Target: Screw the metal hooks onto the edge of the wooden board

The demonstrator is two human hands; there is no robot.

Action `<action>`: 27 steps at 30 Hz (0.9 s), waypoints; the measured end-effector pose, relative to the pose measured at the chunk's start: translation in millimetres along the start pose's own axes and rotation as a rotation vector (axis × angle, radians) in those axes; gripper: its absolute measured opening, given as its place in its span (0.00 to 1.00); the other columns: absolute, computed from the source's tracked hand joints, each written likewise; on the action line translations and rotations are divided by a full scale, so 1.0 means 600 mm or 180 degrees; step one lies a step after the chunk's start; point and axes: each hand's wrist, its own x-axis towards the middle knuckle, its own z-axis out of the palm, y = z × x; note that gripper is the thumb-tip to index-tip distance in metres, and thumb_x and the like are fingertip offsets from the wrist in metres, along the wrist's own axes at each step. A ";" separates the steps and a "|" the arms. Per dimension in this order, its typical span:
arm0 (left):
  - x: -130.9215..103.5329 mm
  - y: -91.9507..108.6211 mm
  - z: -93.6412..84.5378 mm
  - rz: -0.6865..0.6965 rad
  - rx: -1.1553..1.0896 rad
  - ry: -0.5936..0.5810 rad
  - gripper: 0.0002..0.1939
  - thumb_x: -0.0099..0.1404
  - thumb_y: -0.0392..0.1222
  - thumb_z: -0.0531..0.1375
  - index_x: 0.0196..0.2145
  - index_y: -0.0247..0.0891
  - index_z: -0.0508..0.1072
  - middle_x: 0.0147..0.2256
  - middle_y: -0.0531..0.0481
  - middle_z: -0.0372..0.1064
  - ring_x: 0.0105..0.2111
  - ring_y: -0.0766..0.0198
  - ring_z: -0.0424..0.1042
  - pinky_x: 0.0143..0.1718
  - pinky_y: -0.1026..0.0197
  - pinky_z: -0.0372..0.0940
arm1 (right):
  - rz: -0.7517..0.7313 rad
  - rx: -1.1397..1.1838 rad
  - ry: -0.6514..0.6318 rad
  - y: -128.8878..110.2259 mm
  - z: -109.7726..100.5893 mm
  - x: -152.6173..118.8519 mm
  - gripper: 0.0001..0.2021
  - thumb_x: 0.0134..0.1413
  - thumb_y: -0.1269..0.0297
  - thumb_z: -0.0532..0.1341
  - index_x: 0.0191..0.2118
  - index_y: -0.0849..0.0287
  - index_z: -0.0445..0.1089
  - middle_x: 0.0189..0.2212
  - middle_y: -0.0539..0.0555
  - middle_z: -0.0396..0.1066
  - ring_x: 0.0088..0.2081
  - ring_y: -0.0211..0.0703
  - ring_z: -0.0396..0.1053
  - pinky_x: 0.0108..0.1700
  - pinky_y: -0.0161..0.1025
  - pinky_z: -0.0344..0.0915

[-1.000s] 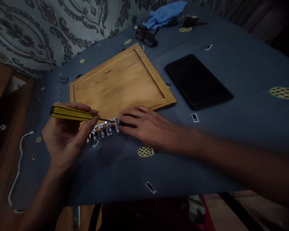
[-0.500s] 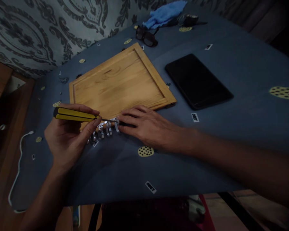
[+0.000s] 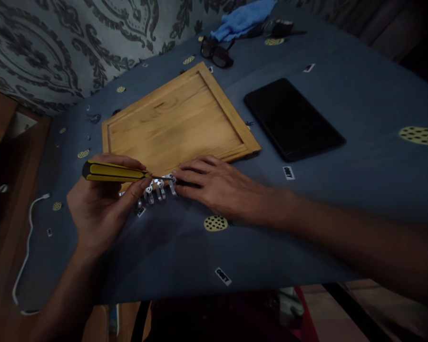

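Observation:
My left hand [image 3: 105, 204] is closed round the handle of a yellow and black screwdriver [image 3: 117, 171]. The thin shaft points right, its tip at the rightmost of several silver metal hooks [image 3: 160, 189]. These hooks line the near edge of a framed wooden board [image 3: 167, 126] that lies on the table, and my left fingers partly cover the row. On the board's near edge rests my right hand [image 3: 217, 187], fingers stretched out and fingertips beside the rightmost hook. Whether those fingertips touch the hook or a screw, I cannot tell.
A black tablet [image 3: 294, 118] lies right of the board on the blue tablecloth [image 3: 264, 259]. Dark sunglasses [image 3: 217, 52], a blue cloth [image 3: 244, 20] and a dark tool [image 3: 280, 28] lie at the back. A white cable [image 3: 29, 247] runs along the left edge.
The screwdriver handle has turned slightly in my left hand, and its back end has shifted a little right. My right hand and the board stay put.

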 end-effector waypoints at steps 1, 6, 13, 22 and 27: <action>0.000 0.001 0.001 -0.0054 -0.0061 -0.0001 0.15 0.58 0.28 0.71 0.40 0.45 0.80 0.38 0.53 0.76 0.38 0.63 0.79 0.40 0.61 0.79 | 0.0000 0.0003 -0.0002 0.000 0.000 0.000 0.15 0.67 0.74 0.57 0.56 0.63 0.71 0.58 0.61 0.73 0.59 0.55 0.65 0.58 0.52 0.61; -0.002 0.002 0.001 -0.0228 -0.0346 -0.0064 0.16 0.58 0.26 0.71 0.40 0.43 0.79 0.38 0.54 0.76 0.38 0.65 0.80 0.43 0.63 0.79 | 0.0015 0.0059 0.0045 0.001 0.002 -0.001 0.15 0.66 0.75 0.57 0.55 0.61 0.71 0.58 0.61 0.73 0.59 0.53 0.65 0.59 0.51 0.60; -0.001 -0.001 -0.007 -0.0253 -0.0456 -0.0266 0.17 0.60 0.26 0.70 0.42 0.44 0.79 0.40 0.53 0.75 0.40 0.66 0.81 0.44 0.64 0.80 | 0.0005 0.0036 -0.0005 0.001 -0.001 -0.001 0.14 0.67 0.74 0.57 0.55 0.61 0.71 0.58 0.60 0.73 0.58 0.53 0.65 0.59 0.52 0.60; 0.001 -0.010 -0.012 -0.0132 -0.0360 -0.0268 0.16 0.59 0.29 0.72 0.42 0.45 0.79 0.40 0.53 0.77 0.40 0.64 0.81 0.46 0.61 0.80 | -0.0038 0.0000 0.0044 0.001 0.003 -0.003 0.15 0.66 0.74 0.58 0.56 0.62 0.71 0.59 0.61 0.72 0.59 0.55 0.65 0.59 0.52 0.61; 0.006 -0.008 -0.009 -0.0002 -0.0446 0.0056 0.15 0.60 0.28 0.71 0.41 0.44 0.79 0.39 0.54 0.77 0.39 0.64 0.81 0.45 0.59 0.80 | -0.0024 0.0060 0.0025 0.002 0.002 -0.002 0.14 0.66 0.75 0.58 0.55 0.63 0.72 0.59 0.62 0.72 0.61 0.55 0.65 0.60 0.53 0.60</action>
